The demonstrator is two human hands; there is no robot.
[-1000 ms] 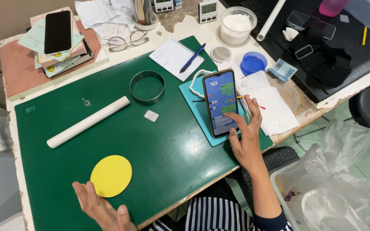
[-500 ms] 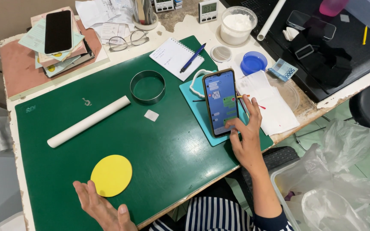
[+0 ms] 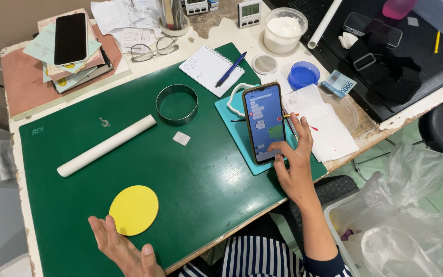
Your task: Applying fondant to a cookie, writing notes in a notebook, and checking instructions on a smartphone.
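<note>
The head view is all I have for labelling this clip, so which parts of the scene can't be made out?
- Left hand: its wrist is cut off by the bottom edge.
- Smartphone under the right hand: the thumb hides its lower corner, and the screen content is too small.
- Teal mat: largely hidden by the smartphone.
- White container: contents unidentifiable.

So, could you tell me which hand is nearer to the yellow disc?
Left. The left hand lies palm up just below the yellow disc, nearly touching; the right hand is far off, at the phone.
</note>
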